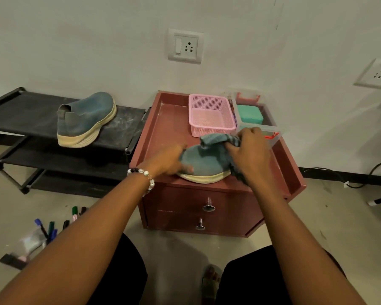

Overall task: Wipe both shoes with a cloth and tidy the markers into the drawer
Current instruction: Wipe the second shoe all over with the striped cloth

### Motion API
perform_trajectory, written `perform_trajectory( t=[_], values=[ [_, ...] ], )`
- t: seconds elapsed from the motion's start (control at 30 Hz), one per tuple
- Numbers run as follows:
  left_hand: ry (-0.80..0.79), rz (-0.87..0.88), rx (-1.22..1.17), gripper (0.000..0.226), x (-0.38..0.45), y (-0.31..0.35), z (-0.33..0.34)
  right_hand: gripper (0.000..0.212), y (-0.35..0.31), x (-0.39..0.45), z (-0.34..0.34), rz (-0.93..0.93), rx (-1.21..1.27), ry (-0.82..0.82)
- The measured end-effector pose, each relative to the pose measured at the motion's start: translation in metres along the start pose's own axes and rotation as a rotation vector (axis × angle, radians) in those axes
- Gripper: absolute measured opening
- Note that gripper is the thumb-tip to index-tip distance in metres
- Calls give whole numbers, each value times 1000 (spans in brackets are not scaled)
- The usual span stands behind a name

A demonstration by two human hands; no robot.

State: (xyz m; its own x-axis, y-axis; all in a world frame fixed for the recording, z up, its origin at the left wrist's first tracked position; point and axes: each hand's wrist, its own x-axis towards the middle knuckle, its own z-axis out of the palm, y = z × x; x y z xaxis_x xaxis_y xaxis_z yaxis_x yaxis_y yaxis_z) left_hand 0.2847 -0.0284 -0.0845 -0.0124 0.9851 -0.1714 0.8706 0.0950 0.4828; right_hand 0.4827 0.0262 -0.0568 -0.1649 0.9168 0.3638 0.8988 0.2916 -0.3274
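One blue shoe (201,162) with a cream sole lies on top of the red drawer cabinet (163,128), near its front edge. My left hand (167,160) holds the shoe at its left side. My right hand (249,153) grips a blue-grey cloth (216,139) pressed on the shoe's right side. The second blue shoe (86,119) stands on the top shelf of the black rack (123,126) to the left. Several markers (53,227) lie on the floor at the lower left. Both drawers (207,205) are closed.
A pink mesh basket (210,114) and a clear box (254,111) holding a teal block stand at the cabinet's back right. A transparent pouch (29,245) lies beside the markers. Cables (361,179) run along the wall at right.
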Motion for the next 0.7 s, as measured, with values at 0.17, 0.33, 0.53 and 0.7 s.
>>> perform_trajectory(
  t=[0.17,0.33,0.53,0.7],
  values=[
    [-36,45,29,89,9,-12,15,38,-36,-23,53,-178,-347,-27],
    [28,57,-327,74,6,-22,21,34,-52,-32,70,-349,-33,-221],
    [21,-69,-378,140,7,-23,23,58,-46,-32,59,-527,-72,-339],
    [-2,-68,-384,139,8,-26,24,42,-24,-17,53,-537,-300,-367]
  ],
)
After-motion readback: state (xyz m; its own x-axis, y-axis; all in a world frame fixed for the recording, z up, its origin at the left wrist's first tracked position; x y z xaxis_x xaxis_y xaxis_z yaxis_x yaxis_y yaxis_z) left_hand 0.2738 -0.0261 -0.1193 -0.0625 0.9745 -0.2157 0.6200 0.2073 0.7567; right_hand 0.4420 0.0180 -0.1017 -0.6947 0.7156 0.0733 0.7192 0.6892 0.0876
